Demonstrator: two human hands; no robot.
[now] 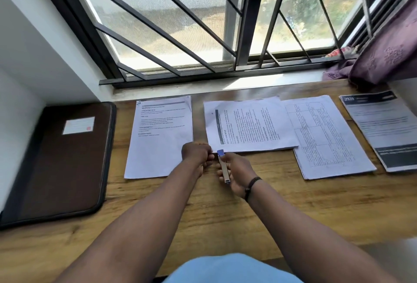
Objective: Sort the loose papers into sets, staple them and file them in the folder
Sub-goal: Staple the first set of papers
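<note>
Head cam looks down at a wooden worktop (259, 210) under a barred window (180, 23). My right hand (237, 173) is wrapped around a stapler (224, 166), blue tip pointing away from me, just short of the near-left corner of the sideways paper set (250, 124). My left hand (197, 154) is curled, fingertips pinching at that same corner; can't tell how much paper it actually holds. That set lies rotated, overlapping the left edge of a table-printed set (327, 138) to its right. Upright text set (160, 138) sits to the left, my left hand over its near-right edge. Dark-banded sheet (381, 129) lies far right, close beside the table-printed set. Brown zip folder (61, 160) lies shut at far left, white label on its cover. Purple curtain (388, 56) bunches at the right end of the sill.
</note>
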